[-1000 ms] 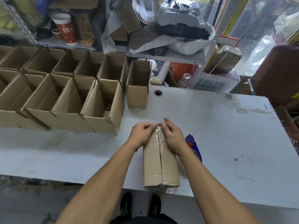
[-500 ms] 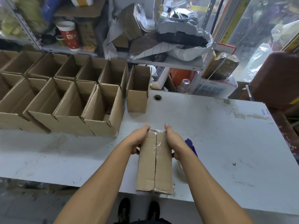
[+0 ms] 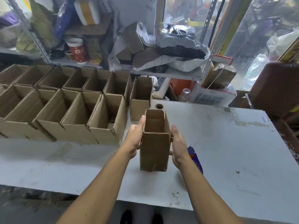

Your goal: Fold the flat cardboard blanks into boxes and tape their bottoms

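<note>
A box stands on the table, open end up, between the left hand and right hand. Left of it, two rows of boxes — one behind the other; a shelf behind the table.

A worn white table with a round cable hole is set against a grey slotted-steel shelving unit, on which bags, cardboard scraps and a red paper cup are piled. Daylight is admitted through plastic-sheeted glazing at right. A dark grey floor is seen below.
</note>
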